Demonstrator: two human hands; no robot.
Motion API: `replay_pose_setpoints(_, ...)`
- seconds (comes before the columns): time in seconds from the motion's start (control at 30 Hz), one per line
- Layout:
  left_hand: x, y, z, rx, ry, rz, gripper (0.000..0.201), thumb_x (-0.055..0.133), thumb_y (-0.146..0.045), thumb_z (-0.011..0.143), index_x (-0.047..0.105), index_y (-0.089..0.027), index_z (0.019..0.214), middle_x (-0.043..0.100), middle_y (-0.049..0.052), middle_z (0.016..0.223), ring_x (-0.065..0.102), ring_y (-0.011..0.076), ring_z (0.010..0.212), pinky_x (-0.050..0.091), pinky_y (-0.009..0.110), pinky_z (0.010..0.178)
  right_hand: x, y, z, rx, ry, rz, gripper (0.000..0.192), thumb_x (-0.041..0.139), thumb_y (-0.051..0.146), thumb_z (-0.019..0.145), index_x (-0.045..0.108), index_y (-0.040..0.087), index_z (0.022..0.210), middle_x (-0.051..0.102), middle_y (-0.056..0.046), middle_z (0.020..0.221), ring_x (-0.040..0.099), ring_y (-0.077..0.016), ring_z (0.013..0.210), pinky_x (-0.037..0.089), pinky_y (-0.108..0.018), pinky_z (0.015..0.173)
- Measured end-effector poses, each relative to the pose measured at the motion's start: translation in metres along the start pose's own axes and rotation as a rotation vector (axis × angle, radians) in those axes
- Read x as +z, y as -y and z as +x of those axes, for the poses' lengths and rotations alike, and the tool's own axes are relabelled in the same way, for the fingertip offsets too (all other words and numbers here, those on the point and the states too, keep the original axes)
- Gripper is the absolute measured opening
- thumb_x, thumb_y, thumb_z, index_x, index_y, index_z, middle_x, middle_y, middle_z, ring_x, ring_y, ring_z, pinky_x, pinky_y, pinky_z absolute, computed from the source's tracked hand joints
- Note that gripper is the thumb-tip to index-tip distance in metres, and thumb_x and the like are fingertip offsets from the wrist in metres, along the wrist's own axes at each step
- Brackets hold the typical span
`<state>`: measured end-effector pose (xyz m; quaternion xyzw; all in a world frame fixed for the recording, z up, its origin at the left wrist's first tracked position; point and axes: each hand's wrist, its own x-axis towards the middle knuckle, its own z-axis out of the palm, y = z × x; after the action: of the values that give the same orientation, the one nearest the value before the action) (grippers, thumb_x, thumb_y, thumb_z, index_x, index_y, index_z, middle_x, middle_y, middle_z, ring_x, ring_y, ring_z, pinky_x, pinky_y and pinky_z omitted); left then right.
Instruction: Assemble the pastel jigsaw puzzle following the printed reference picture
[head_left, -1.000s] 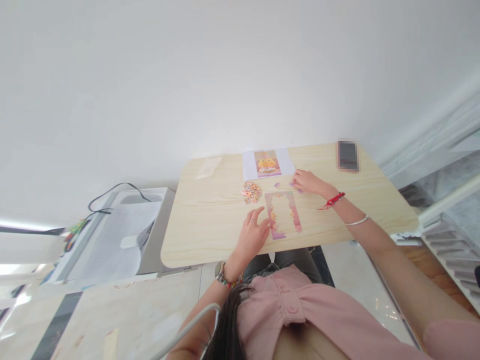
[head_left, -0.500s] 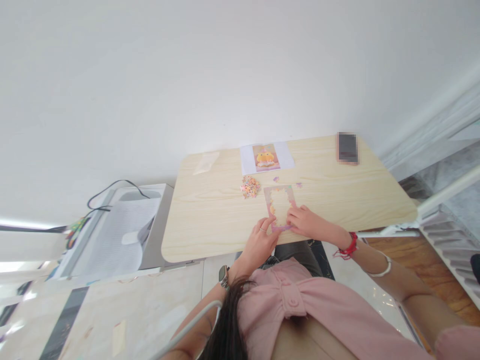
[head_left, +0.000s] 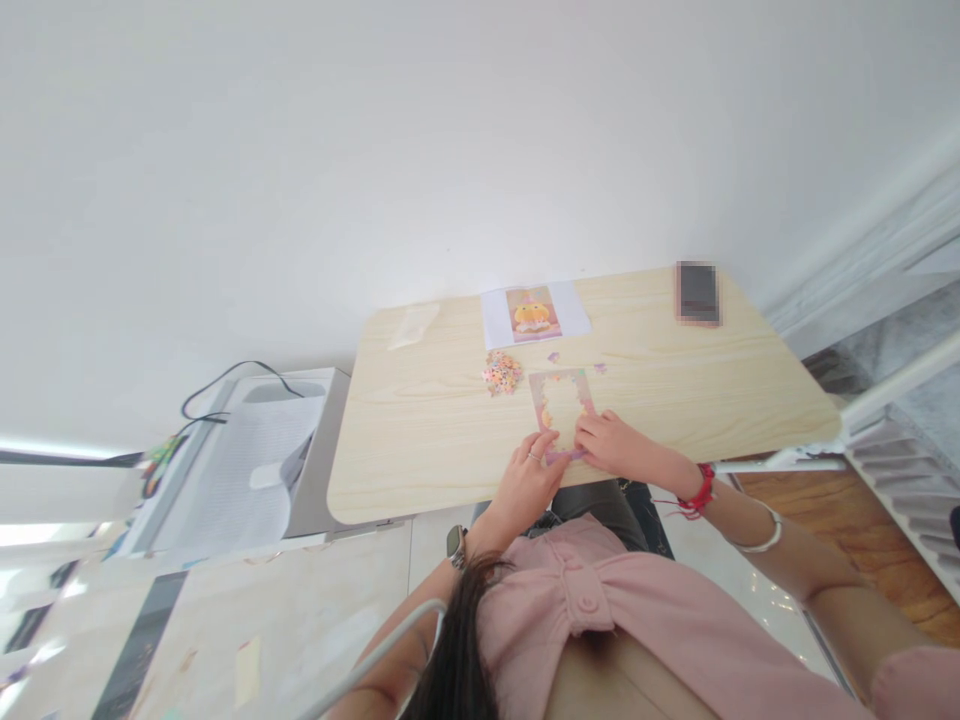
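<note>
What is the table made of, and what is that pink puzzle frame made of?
The table looks like pale wood or a wood-print laminate: light grain lines run along a smooth, matte top. The puzzle frame looks like thin printed cardboard, flat, with pink and yellow colours around an unfilled middle; too small to be sure. Both the left hand and the right hand rest at its near edge.

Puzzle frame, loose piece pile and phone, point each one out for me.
puzzle frame (head_left: 559, 382), head view, top border.
loose piece pile (head_left: 502, 373), head view, middle of the heap.
phone (head_left: 697, 293), head view, centre of its blurred face.
</note>
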<state>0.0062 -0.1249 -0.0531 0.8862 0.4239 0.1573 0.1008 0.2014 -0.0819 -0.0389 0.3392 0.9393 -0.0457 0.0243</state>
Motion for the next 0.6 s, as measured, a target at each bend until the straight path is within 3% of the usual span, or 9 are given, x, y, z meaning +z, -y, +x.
replay_pose_setpoints(0.6,0.0025,-0.001,0.0002,0.004,0.018,0.053,0.028,0.046,-0.017,0.082,0.055,-0.025,0.108,0.043,0.008,0.126,0.036,0.0253,0.116,0.042,0.041,0.087,0.0033,0.0039,-0.0026,0.042,-0.071,0.107,0.011,0.048,0.019,0.083,0.058,0.016,0.084,0.055,-0.007,0.087,0.048,-0.0193,0.087,0.027,-0.032,0.071)
